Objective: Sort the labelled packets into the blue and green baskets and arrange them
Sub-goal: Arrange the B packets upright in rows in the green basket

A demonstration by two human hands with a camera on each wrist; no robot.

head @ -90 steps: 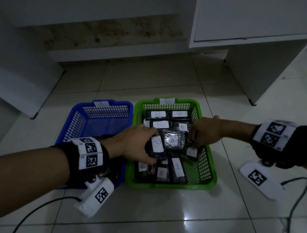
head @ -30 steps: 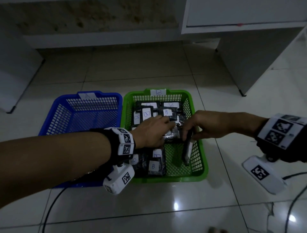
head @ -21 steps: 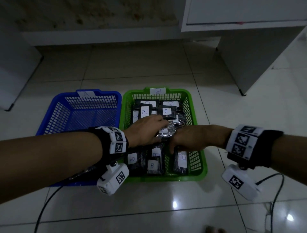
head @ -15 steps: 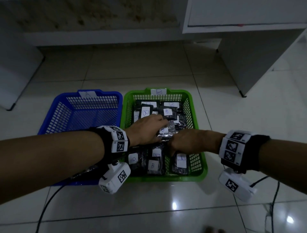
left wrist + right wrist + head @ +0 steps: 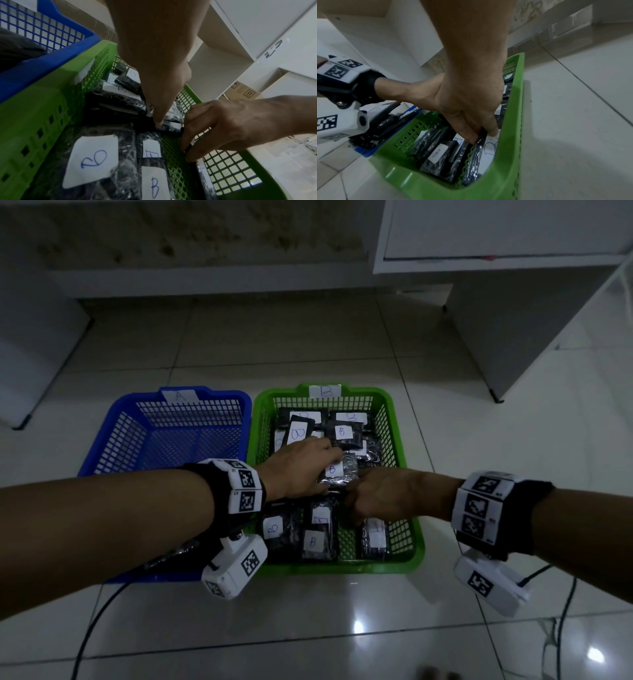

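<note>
Head view shows both hands in the green basket (image 5: 407, 546); wrist views show more: left hand (image 5: 159, 81) fingers press a packet (image 5: 171, 126), right hand (image 5: 471, 108) pinches another packet (image 5: 475, 155).

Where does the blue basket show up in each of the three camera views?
Head: the blue basket sits left of centre, beside the green basket.
Left wrist: its rim crosses the top left corner.
Right wrist: only a blue sliver at lower left.
Shared landmark: the green basket.
</note>
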